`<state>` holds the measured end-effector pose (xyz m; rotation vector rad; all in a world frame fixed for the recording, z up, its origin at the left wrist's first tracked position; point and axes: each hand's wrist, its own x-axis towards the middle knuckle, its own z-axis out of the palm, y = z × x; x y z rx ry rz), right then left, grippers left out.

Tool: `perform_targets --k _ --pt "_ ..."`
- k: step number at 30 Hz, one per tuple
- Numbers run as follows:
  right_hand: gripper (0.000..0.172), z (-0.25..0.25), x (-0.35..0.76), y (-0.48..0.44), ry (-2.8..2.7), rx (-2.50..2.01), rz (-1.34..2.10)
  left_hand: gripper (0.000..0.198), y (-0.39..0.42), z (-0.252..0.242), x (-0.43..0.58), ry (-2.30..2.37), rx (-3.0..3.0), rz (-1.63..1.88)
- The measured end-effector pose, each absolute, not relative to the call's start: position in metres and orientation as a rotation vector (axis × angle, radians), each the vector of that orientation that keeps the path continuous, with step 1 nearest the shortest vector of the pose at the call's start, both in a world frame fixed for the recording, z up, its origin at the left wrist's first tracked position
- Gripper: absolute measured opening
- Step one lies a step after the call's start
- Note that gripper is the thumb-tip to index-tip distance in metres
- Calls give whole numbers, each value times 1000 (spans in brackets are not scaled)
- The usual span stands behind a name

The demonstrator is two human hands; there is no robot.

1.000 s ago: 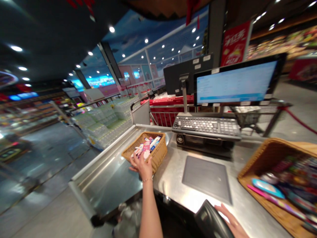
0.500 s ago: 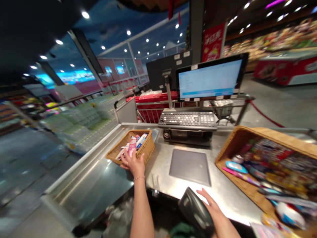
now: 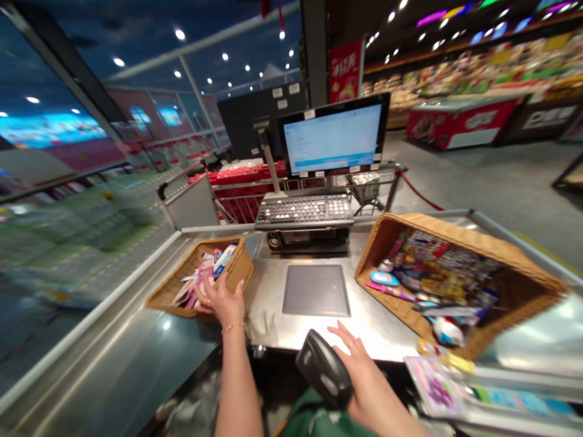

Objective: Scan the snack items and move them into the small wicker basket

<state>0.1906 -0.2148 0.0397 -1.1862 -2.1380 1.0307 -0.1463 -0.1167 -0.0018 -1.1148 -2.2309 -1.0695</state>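
My left hand [image 3: 221, 303] reaches over the near rim of a small wicker basket [image 3: 243, 267], its fingers spread and nothing clearly gripped. Under the fingertips lie small packages [image 3: 206, 270] in pink, white and blue; the hand hides some of them. My right hand [image 3: 362, 379] is at a black handheld barcode scanner [image 3: 323, 367] and holds it low in front of me, with some fingers stretched out past it. How the other fingers wrap its handle is hidden. A flat grey pad [image 3: 316, 290] lies on the metal counter between the hands.
A large wicker basket [image 3: 505, 243] of mixed packaged goods lies tilted on the right. Behind the pad stand a keyboard [image 3: 305, 209] and a lit monitor [image 3: 334, 139]. Flat packages [image 3: 435, 388] lie at the front right. Metal counter edges [image 3: 100, 303] run along the left.
The view has turned to the right, so everything sits further left and more of the large basket shows. My left hand stays at the small basket; my right hand keeps the scanner.
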Motion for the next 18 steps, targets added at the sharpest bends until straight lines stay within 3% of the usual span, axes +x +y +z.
perform_targets --k 9,18 --pt "50 55 190 -216 -2148 -1270 1051 39 -103 -11 -127 -2263 -1190 -1027" --pt "62 56 190 -212 -2192 -1360 1184 38 -93 -9 -92 -2260 -1332 -990"
